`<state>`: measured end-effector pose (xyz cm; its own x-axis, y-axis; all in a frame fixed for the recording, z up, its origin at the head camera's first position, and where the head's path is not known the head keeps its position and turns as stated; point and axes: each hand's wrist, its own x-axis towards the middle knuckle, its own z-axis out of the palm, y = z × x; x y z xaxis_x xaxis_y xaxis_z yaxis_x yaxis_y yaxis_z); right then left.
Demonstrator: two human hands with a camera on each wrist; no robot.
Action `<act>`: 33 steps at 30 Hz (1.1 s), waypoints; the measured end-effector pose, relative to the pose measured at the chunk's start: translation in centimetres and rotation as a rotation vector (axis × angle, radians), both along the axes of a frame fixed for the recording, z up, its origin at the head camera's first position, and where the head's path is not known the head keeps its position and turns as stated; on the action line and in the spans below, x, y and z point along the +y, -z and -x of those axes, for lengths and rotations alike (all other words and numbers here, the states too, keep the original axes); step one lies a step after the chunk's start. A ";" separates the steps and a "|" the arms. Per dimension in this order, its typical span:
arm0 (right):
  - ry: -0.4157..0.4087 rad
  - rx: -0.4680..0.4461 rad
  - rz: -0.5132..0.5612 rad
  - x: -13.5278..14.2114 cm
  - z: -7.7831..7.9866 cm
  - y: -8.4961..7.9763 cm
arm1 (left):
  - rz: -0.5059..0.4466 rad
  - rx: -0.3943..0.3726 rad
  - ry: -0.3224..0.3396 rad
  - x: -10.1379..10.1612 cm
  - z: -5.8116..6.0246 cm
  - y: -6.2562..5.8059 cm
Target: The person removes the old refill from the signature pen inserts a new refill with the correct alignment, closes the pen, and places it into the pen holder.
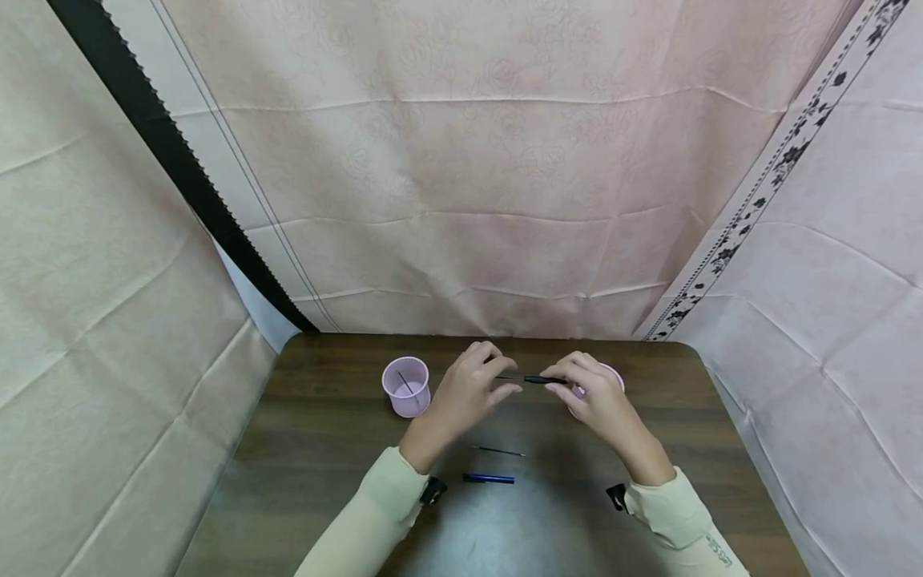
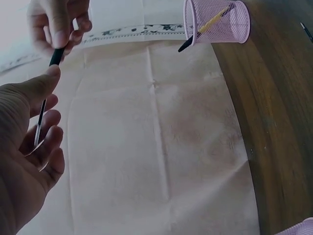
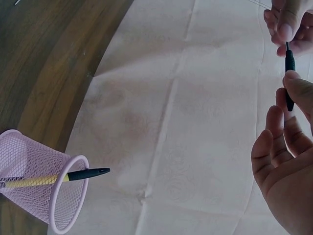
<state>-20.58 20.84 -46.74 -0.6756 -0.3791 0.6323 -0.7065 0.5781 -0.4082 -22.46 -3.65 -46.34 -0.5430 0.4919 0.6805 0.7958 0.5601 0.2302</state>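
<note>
"Pinched at either end by two bare hands: the left hand (image 1: 469, 389) has the thin refill (image 1: 510, 377) between thumb and finger, the right hand (image 1: 594, 397) grips the black barrel (image 3: 290, 61)."

"Where are the two pieces?"

"In one line, refill running out of the barrel's end, held above the wooden worktop (image 1: 324, 449) toward its far edge, slightly right of the middle."

"And on either side of them?"

"One pink cup (image 1: 392, 401) stands near the far left corner, a thin dark rod (image 1: 406, 382) leaning inside. Another pink cup, its mesh wall (image 3: 36, 159) plain from the right wrist, stands toward the far right corner, partly hidden behind the right hand in the head view. A yellow-and-black pen (image 3: 89, 174) juts past its rim."

"Anything closer to the near edge?"

"Between the forearms lies a slim dark stick (image 1: 499, 451), with a blue tube (image 1: 489, 478) just beside it on the near side, the two apart. Pale sleeves (image 1: 375, 505) cover both arms, and light cloth (image 1: 469, 200) hangs beyond the far edge."
</note>
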 end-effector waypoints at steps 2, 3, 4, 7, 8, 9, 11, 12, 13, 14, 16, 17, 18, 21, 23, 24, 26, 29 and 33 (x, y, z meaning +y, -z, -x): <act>0.011 0.004 -0.004 0.2 0.0 0.1 | -0.050 -0.043 0.016 -0.3 0.1 0.2; 0.016 0.005 -0.005 0.2 0.0 0.1 | -0.076 -0.068 0.025 -0.5 0.1 0.3; 0.019 0.004 -0.005 0.3 0.0 0.1 | -0.104 -0.096 0.037 -0.6 0.1 0.4; 0.027 0.003 -0.004 0.4 0.0 0.2 | -0.168 -0.178 0.064 -1.0 0.2 0.6; 0.027 0.001 -0.005 0.5 0.0 0.2 | -0.181 -0.197 0.069 -1.2 0.2 0.6; 0.028 0.000 -0.006 0.5 0.1 0.3 | -0.192 -0.213 0.071 -1.3 0.2 0.6; 0.028 -0.004 -0.009 0.5 0.1 0.3 | -0.202 -0.234 0.071 -1.4 0.2 0.7; 0.029 -0.005 -0.010 0.5 0.1 0.4 | -0.203 -0.238 0.070 -1.4 0.2 0.8; 0.028 -0.008 -0.010 0.6 0.1 0.4 | -0.202 -0.242 0.071 -1.5 0.2 0.8; 0.029 -0.012 -0.012 0.6 0.1 0.5 | -0.200 -0.245 0.073 -1.5 0.2 0.8; 0.024 -0.013 -0.011 0.6 0.2 0.5 | -0.194 -0.248 0.080 -1.6 0.3 0.8; 0.022 -0.011 -0.011 0.6 0.2 0.5 | -0.188 -0.245 0.085 -1.7 0.3 0.8; 0.017 -0.009 -0.008 0.6 0.2 0.6 | -0.185 -0.240 0.091 -1.7 0.3 0.7; 0.009 -0.004 -0.007 0.6 0.2 0.6 | -0.167 -0.222 0.102 -1.9 0.3 0.5; 0.005 -0.001 -0.006 0.7 0.2 0.6 | -0.150 -0.209 0.104 -2.1 0.4 0.4; 0.002 0.002 -0.003 0.7 0.3 0.6 | -0.141 -0.203 0.104 -2.1 0.4 0.3; 0.000 0.007 -0.004 0.7 0.3 0.5 | -0.122 -0.192 0.103 -2.1 0.5 0.1; -0.001 0.019 -0.002 0.6 0.3 0.5 | -0.096 -0.177 0.102 -2.1 0.5 0.0; 0.008 0.029 -0.009 0.5 0.3 0.5 | -0.072 -0.175 0.103 -2.1 0.5 -0.2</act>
